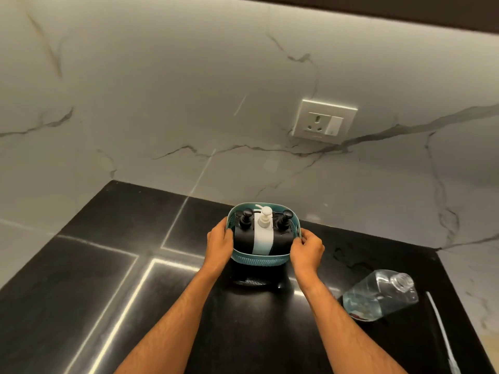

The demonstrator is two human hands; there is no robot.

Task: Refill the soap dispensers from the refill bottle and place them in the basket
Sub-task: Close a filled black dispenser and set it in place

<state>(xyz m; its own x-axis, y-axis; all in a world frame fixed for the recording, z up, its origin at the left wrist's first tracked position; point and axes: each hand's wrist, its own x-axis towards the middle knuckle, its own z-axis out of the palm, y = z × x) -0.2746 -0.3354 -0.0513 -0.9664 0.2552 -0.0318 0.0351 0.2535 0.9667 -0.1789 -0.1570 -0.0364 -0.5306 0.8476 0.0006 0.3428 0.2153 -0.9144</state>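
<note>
A teal perforated basket [259, 260] stands on the black counter near the wall. Inside it three pump dispensers stand side by side: a black one [243, 236] on the left, a white one [263, 238] in the middle and a black one [283, 237] on the right. My left hand [219, 242] grips the basket's left rim. My right hand [307, 249] holds the right rim with curled fingers. The clear refill bottle [380, 296], uncapped and partly filled with clear liquid, stands to the right of the basket, apart from both hands.
The glossy black counter [113, 265] reflects bright strip lights. A marble wall rises right behind the basket, with a white socket plate [325, 121] on it. A thin white stick [438, 319] lies at the counter's right edge.
</note>
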